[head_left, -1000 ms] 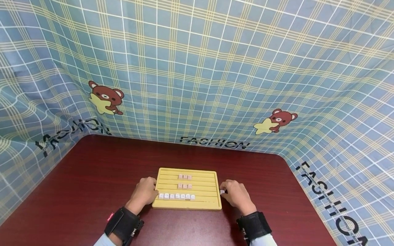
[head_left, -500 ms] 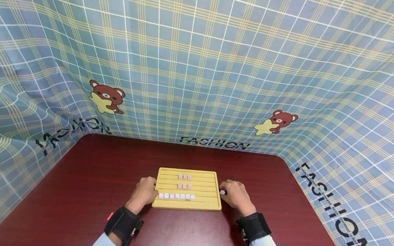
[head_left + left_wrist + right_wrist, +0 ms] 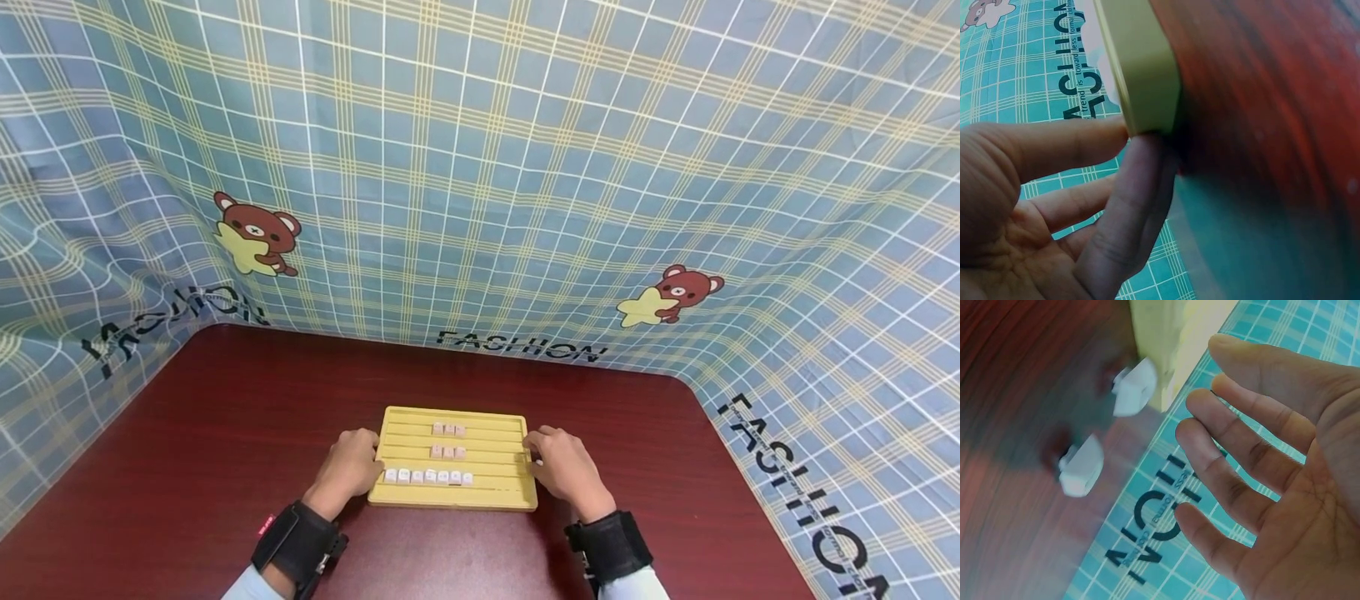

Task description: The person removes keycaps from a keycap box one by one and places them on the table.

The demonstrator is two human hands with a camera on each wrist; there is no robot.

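Observation:
A yellow grooved tray lies on the table between the hands. It bears a front row of several white keycaps and two shorter rows of pinkish keycaps behind. My left hand pinches the tray's left edge, thumb on top and fingers against its side and underside. At the right edge is my right hand, its fingertips overlapping the rim in the head view. In the right wrist view, its fingers are loosely extended with nothing between them. Two loose white keycaps, one nearer and one by the tray, lie beside it.
A dark red wooden table supports everything. Blue checked cloth with printed bears and lettering hangs behind and on both sides. Each wrist wears a black strap.
My right hand has moved up and left, from beside the tray to over its right rim; the white keycap at its fingertips is now mostly hidden. My left hand stays at the left edge.

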